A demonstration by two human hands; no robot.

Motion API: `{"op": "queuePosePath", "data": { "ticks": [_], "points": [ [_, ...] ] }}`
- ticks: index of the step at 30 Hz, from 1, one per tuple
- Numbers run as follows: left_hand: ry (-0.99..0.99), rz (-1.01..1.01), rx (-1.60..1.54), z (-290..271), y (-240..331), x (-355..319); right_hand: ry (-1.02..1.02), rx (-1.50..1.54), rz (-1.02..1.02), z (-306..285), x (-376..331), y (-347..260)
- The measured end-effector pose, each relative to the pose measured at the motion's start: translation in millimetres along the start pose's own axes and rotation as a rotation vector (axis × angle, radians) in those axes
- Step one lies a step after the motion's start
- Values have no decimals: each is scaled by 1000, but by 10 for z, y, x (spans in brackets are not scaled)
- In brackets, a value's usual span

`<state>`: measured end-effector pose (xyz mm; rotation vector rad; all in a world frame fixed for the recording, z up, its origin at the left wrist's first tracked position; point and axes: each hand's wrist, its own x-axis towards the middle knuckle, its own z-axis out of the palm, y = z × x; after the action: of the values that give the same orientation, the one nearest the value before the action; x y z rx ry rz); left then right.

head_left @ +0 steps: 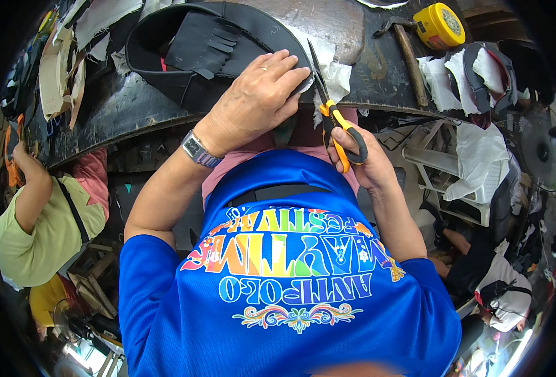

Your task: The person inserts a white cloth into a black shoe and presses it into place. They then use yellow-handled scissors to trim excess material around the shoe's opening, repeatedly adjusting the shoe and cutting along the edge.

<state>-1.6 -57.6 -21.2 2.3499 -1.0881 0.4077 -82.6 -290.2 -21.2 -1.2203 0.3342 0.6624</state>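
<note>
My left hand (257,94), with a ring and a wristwatch (200,149), closes its fingers on the right edge of a black leather-like shell (165,78) on the bench. A flat black piece with finger-like cut strips (196,44) lies inside the shell. My right hand (367,154) grips scissors (330,103) with yellow, orange and black handles at the bench's near edge. Their long blades point away from me, just right of the shell's edge. White fabric or paper (334,78) lies beneath and beside the blades.
A hammer (408,63) and a yellow tub (440,26) stand right on the dark bench (378,75), near white and black scraps (469,78). More scraps (105,25) pile up at left. A co-worker in light green (39,226) sits left; a white plastic stool (460,169) is at right.
</note>
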Motion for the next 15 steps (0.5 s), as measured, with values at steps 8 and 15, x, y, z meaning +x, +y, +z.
{"op": "queuePosePath", "data": {
  "ticks": [8,15],
  "points": [
    [24,-22,-41,-19,9,9,0,-27,32,-27,-92,-50],
    [42,-15,-56,-12,1,-2,-111,80,55,-86,-140,-14]
  ]
}}
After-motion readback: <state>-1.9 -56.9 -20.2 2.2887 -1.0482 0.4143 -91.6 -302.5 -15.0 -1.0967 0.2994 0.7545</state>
